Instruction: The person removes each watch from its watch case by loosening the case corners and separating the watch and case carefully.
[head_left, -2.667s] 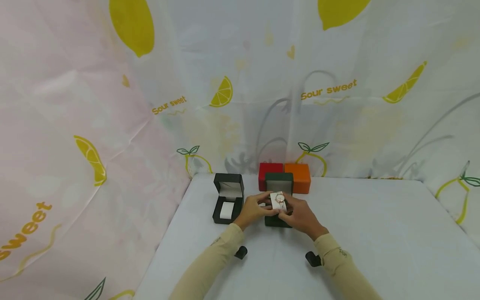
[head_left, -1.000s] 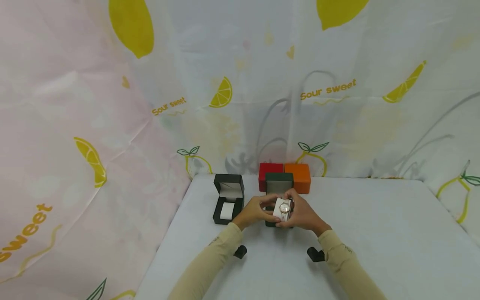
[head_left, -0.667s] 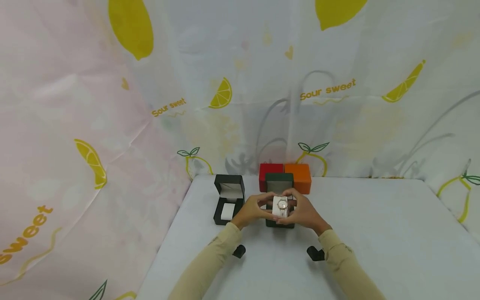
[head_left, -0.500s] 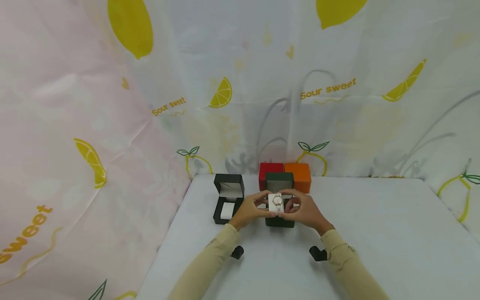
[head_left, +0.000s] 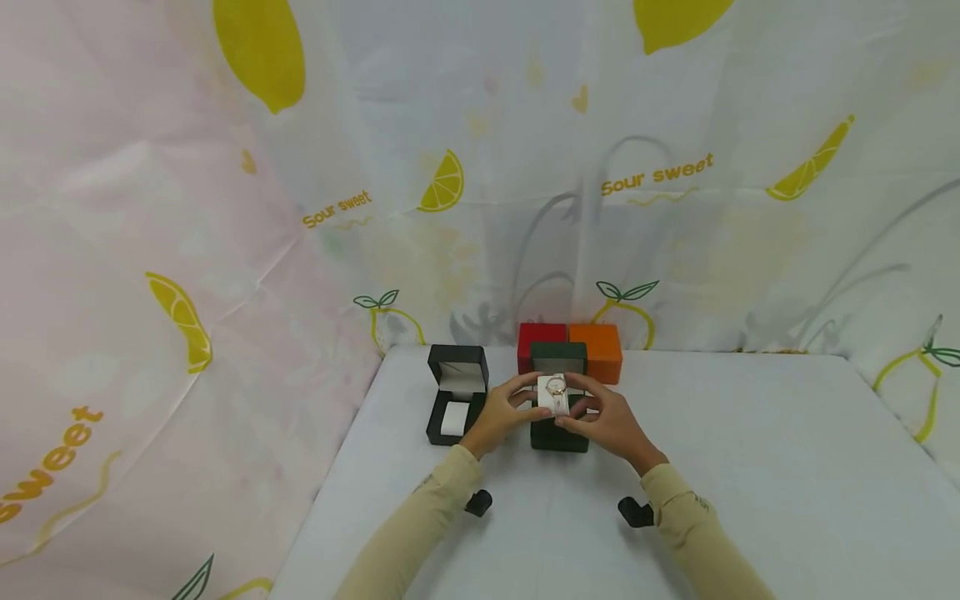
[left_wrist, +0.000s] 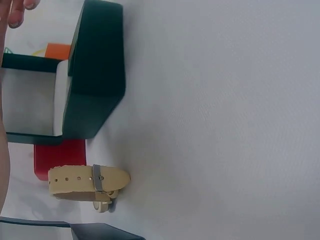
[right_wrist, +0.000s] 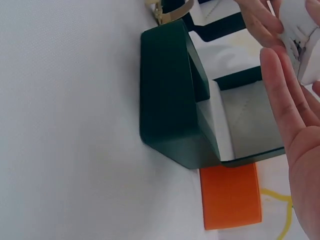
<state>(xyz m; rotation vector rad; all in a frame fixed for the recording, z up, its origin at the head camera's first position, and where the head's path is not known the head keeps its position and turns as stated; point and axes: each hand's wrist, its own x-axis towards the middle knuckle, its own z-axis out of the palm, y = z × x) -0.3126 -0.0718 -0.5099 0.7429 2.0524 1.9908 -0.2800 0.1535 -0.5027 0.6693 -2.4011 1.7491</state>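
A wristwatch (head_left: pixel 556 386) with a pale strap is wrapped round a white watch cushion (head_left: pixel 545 401). My left hand (head_left: pixel 497 417) pinches the cushion's left side between thumb and fingers. On the other side, my right hand (head_left: pixel 609 418) holds it by thumb and index finger; its other fingers reach behind. Below the hands stands the dark green watch box (head_left: pixel 558 439), lid raised, with part of its inside hidden. The right wrist view catches the cushion (right_wrist: pixel 312 62) from underneath, while the left wrist view has only part of my left hand (left_wrist: pixel 4 145) at its edge.
Left of the green box, an open black watch box (head_left: pixel 438 429) holds a white cushion (head_left: pixel 453 419). A beige-strapped watch (left_wrist: pixel 82 181) lies between the two boxes. Behind stand a red box (head_left: pixel 528 342) and an orange box (head_left: pixel 606 358), close to the lemon-print cloth (head_left: pixel 495 250).
Both hands have raised the cushion slightly and brought it a little left since one second ago. It was tilted then and now sits straighter, watch face towards the head camera. The boxes have not moved.
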